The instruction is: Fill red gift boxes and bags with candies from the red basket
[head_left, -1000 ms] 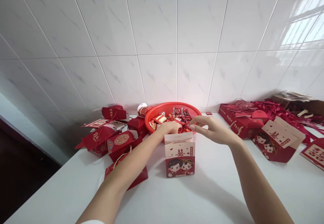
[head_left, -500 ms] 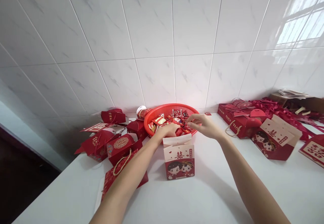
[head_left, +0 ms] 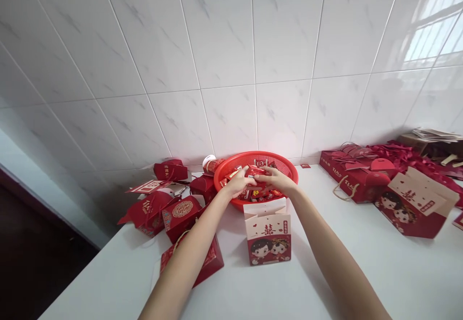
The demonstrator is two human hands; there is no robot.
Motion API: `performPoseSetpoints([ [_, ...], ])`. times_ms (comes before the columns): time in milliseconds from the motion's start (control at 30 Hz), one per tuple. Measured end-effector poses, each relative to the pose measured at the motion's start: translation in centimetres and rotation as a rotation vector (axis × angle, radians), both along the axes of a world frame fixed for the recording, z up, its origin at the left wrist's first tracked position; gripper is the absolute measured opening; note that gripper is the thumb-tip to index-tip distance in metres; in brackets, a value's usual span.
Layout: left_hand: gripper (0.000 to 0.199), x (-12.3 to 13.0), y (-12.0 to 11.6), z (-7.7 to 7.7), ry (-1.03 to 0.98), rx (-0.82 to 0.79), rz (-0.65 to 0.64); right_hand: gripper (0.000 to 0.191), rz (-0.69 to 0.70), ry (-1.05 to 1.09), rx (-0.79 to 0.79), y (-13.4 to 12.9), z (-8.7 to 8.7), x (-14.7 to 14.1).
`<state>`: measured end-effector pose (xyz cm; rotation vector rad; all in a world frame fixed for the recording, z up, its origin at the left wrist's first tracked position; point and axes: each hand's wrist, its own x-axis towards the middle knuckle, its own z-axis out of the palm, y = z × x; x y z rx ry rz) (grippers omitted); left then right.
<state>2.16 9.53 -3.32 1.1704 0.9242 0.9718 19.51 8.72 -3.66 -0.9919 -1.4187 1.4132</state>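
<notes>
Over the red mesh basket [head_left: 292, 170], near the tiled wall [head_left: 231, 122], red-wrapped sweets [head_left: 256, 171] are held between the left hand [head_left: 243, 183] and the right hand [head_left: 274, 181]. The fingers of both hands are curled inward around them; how many sweets are gripped by each cannot be told. More wrapped sweets are contained in the basket beneath. Just in front of it, an open-topped gift box [head_left: 269, 240], printed with two cartoon faces, is stood upright on the white worktop [head_left: 267, 291]. Red boxes [head_left: 183, 214] are clustered at the left, partly hidden by the left forearm. At the right, a tilted cartoon box [head_left: 412, 209] is placed beside a red box with a rope handle [head_left: 358, 178].
</notes>
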Motion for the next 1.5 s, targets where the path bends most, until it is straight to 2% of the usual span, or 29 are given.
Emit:
performPoseSetpoints([
  [67, 0.066, 0.1, 0.2, -0.1, 0.235, 0.109, -0.052, 0.044, -0.027, 0.002, 0.034, 0.1, -0.3, -0.2],
  [167, 0.048, 0.4, 0.5, -0.1, 0.714, 0.298, -0.054, 0.037, -0.224, 0.048, 0.134, 0.2, -0.8, 0.1],
  [233, 0.040, 0.6, 0.6, -0.2, 0.915, 0.356, -0.085, 0.038, -0.351, 0.106, 0.184, 0.2, -0.9, 0.3],
  [400, 0.008, 1.1, 0.4, -0.5, 1.138, 0.396, -0.371, 0.044, -0.460, 0.199, 0.200, -0.2, -0.5, 0.1],
  [633, 0.025, 1.4, 0.0, -0.3, 1.400, 0.442, -0.385, 0.054, -0.444, 0.267, 0.104, -0.3, -0.2, 0.1],
  [733, 0.024, 1.4, -0.3, -0.1, 1.417, 0.443, -0.436, 0.054, -0.406, 0.298, 0.075, -0.2, -0.1, 0.4],
  [900, 0.029, 1.4, -0.6, 0.3, 1.310, 0.450, -0.561, 0.047, -0.299, 0.448, 0.092, -0.2, -0.1, 0.6],
  [1167, 0.028, 1.7, 0.1, 0.1, 1.227, 0.398, -0.632, 0.030, -0.427, 0.389, 0.118, 0.5, -0.9, 0.5],
  [1333, 0.026, 1.6, 0.1, 0.2, 1.196, 0.380, -0.648, 0.045, -0.526, 0.385, 0.097, 0.8, -1.0, 0.6],
  [1500, 0.028, 1.5, -0.1, 0.3, 1.090, 0.388, -0.655, 0.057, -0.537, 0.437, 0.055, 0.8, -1.1, 0.5],
])
